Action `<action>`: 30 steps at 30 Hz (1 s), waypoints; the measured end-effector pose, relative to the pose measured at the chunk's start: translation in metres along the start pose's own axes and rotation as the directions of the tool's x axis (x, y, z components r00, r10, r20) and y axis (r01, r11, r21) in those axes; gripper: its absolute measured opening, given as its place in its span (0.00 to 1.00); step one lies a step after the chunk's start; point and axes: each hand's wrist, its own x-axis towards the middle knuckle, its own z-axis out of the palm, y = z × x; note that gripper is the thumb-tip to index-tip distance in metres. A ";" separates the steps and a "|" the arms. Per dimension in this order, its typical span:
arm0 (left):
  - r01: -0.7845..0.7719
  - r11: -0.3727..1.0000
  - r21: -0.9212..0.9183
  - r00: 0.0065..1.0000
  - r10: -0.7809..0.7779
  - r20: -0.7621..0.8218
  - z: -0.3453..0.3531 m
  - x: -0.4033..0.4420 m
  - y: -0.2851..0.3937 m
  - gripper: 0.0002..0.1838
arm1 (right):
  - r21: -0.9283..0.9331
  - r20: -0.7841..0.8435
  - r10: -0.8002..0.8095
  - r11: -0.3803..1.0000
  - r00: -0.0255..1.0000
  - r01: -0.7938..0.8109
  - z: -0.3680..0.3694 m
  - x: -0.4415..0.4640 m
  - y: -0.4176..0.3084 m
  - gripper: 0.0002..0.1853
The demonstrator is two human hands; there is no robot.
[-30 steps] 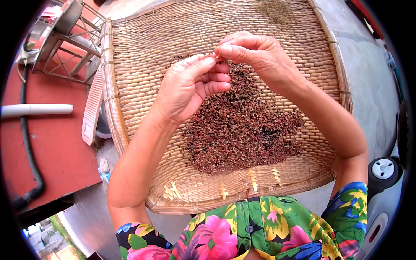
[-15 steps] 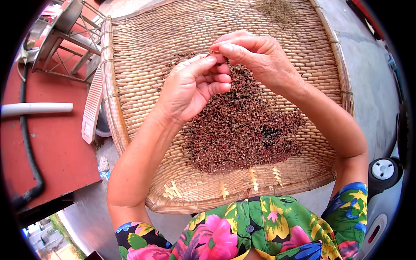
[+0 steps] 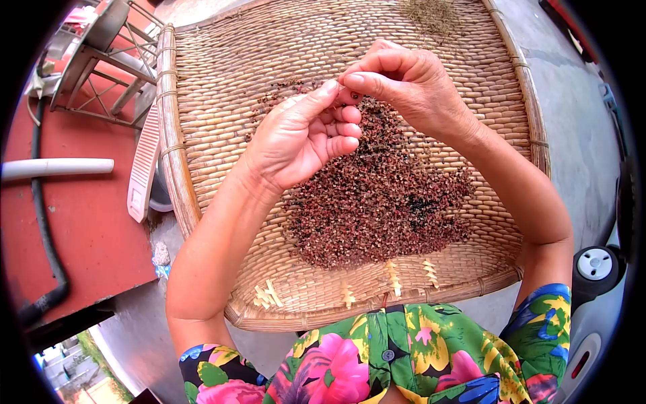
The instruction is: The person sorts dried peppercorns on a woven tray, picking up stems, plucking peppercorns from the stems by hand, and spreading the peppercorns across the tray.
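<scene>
- Left hand: I raise it above the tray, palm partly turned up, thumb close to the index finger. This grip is narrow; whether it closes on anything, I cannot tell.
- Right hand: I bring it in from the right, thumb and index finger drawn to a fine pinch. Its contents are too small to tell.
- Contact zone: the fingertips of both hands meet or nearly meet, likely so that very small matter can be handled precisely.
- Speck: a small dark bit shows at the left index finger, beside the right fingertips. It appears to rest on the skin; I cannot tell whether it is gripped.
- Pile: the reddish-brown, granular material lies mid-tray, below and nearer than my hands. This placement probably puts it in easy reach and lets dropped bits land on the weave.
- Clump: the dull brown matter lies at the far right of the tray, well apart from the pile, presumably so that the two do not mix.
</scene>
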 end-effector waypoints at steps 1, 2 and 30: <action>0.004 1.000 0.006 0.999 -0.004 -0.034 0.004 0.000 -0.002 0.12 | -0.004 0.013 0.005 1.000 1.000 -0.005 -0.001 0.000 0.000 0.08; 0.009 1.000 0.011 0.998 -0.008 -0.069 0.006 0.000 -0.003 0.12 | -0.007 0.026 0.010 1.000 1.000 -0.010 -0.001 0.000 0.000 0.08; 0.155 -0.328 0.932 0.927 0.373 -0.023 -0.038 -0.012 0.028 0.15 | -0.580 0.527 0.021 0.739 0.849 0.342 0.035 -0.032 0.029 0.06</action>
